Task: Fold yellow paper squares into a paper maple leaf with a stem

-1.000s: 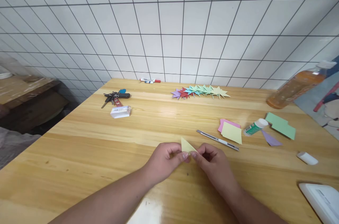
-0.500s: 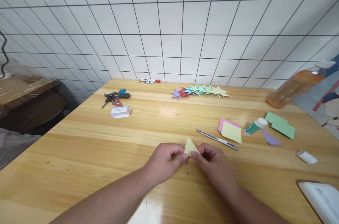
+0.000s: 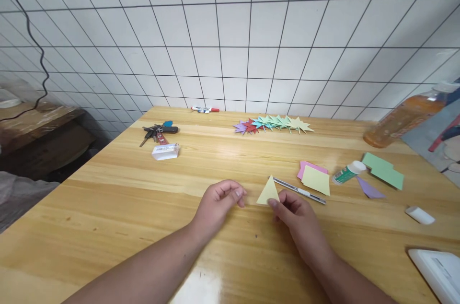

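A pale yellow paper triangle is pinched at its lower right corner between the thumb and fingers of my right hand. Its tip points up and away from me. To the left of the paper, apart from it, my left hand is loosely closed, thumb against curled fingers, holding nothing visible. Just behind my right hand lies a slim utility knife, its far end partly behind the triangle.
Yellow notes, pink notes, a glue stick, green papers and a purple piece lie right. Folded paper stars, a marker, keys, a small box and a bottle are farther back.
My left hand has let go of the yellow triangle and drawn back slightly left. My right hand has shifted a little right with the triangle in it.
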Demonstrator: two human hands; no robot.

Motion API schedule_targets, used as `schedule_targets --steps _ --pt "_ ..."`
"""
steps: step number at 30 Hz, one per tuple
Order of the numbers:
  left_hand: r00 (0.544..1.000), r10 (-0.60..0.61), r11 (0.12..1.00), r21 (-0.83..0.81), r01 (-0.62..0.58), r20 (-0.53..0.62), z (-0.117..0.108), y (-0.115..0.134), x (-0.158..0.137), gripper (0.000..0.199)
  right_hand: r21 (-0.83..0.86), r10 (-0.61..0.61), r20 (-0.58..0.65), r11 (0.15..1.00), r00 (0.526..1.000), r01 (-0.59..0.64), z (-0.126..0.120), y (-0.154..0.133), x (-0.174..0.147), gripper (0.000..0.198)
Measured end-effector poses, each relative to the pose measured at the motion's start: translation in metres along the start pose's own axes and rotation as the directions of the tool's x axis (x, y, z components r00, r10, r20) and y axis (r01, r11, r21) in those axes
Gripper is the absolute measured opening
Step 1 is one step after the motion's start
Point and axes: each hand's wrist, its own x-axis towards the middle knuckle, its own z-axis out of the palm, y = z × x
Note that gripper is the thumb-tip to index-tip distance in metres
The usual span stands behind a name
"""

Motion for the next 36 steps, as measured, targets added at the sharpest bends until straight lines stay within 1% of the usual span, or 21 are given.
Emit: schedule_targets --steps 1,3,5,7,11,13,15,19,22,24,26,28,30,33,36 --pt "1.0 0.001 1.0 0.013 -0.001 0.012 0.0 0.0 0.0 0.023 -0.007 0.001 0.001 1.0 1.0 -0.001 0.0 0.0 0.0 0.033" --pt "0.997 0.015 0.997 0.079 -0.021 0.079 0.003 -0.001 -0.001 0.023 -0.035 -0.005 0.029 0.999 1.0 0.006 0.001 0.001 0.0 0.031" --pt "0.988 0.049 0.977 0.2 -0.078 0.148 0.006 -0.004 -0.003 0.02 -0.065 -0.02 0.074 0.998 0.997 0.025 0.002 0.001 -0.001 0.029" --pt "0.979 0.077 0.939 0.317 -0.136 0.19 0.008 -0.007 -0.005 0.017 -0.099 -0.036 0.1 0.994 0.994 0.046 0.004 0.001 -0.002 0.028" --pt "0.975 0.084 0.887 0.431 -0.168 0.206 0.009 -0.011 -0.007 0.019 -0.139 -0.089 0.126 0.985 0.988 0.106 0.007 -0.002 -0.004 0.021" --pt "0.97 0.101 0.859 0.473 -0.196 0.219 0.008 -0.01 -0.007 0.018 -0.136 -0.122 0.147 0.98 0.982 0.143 0.008 -0.002 -0.005 0.018" --pt "0.963 0.111 0.832 0.506 -0.226 0.246 0.008 -0.008 -0.009 0.018 -0.124 -0.133 0.143 0.981 0.981 0.151 0.008 -0.002 -0.005 0.018" --pt "0.949 0.1 0.794 0.55 -0.258 0.3 0.008 -0.003 -0.012 0.017 -0.058 -0.113 0.115 0.991 0.987 0.12 0.006 -0.002 -0.004 0.023" --pt "0.944 0.095 0.786 0.557 -0.267 0.317 0.008 -0.002 -0.013 0.016 0.001 -0.105 0.089 0.994 0.99 0.105 0.004 -0.001 -0.004 0.027" --pt "0.945 0.118 0.791 0.547 -0.275 0.304 0.009 -0.001 -0.012 0.013 0.028 -0.128 0.075 0.992 0.989 0.126 0.004 0.001 -0.003 0.03" --pt "0.94 0.148 0.806 0.514 -0.295 0.307 0.009 0.0 -0.011 0.009 0.018 -0.173 0.075 0.985 0.982 0.173 0.004 0.003 -0.003 0.029" --pt "0.93 0.168 0.817 0.482 -0.317 0.327 0.01 0.0 -0.01 0.011 -0.023 -0.22 0.079 0.975 0.972 0.223 0.006 0.003 -0.004 0.026" --pt "0.926 0.165 0.816 0.479 -0.322 0.34 0.011 0.0 -0.009 0.018 -0.055 -0.238 0.091 0.968 0.967 0.243 0.007 0.003 -0.005 0.025" --pt "0.929 0.149 0.801 0.509 -0.314 0.34 0.011 0.0 -0.009 0.02 -0.057 -0.191 0.089 0.979 0.977 0.197 0.007 0.001 -0.007 0.023" --pt "0.923 0.142 0.786 0.526 -0.324 0.357 0.01 0.001 -0.01 0.016 -0.04 -0.145 0.043 0.988 0.989 0.146 0.005 0.0 -0.007 0.026"
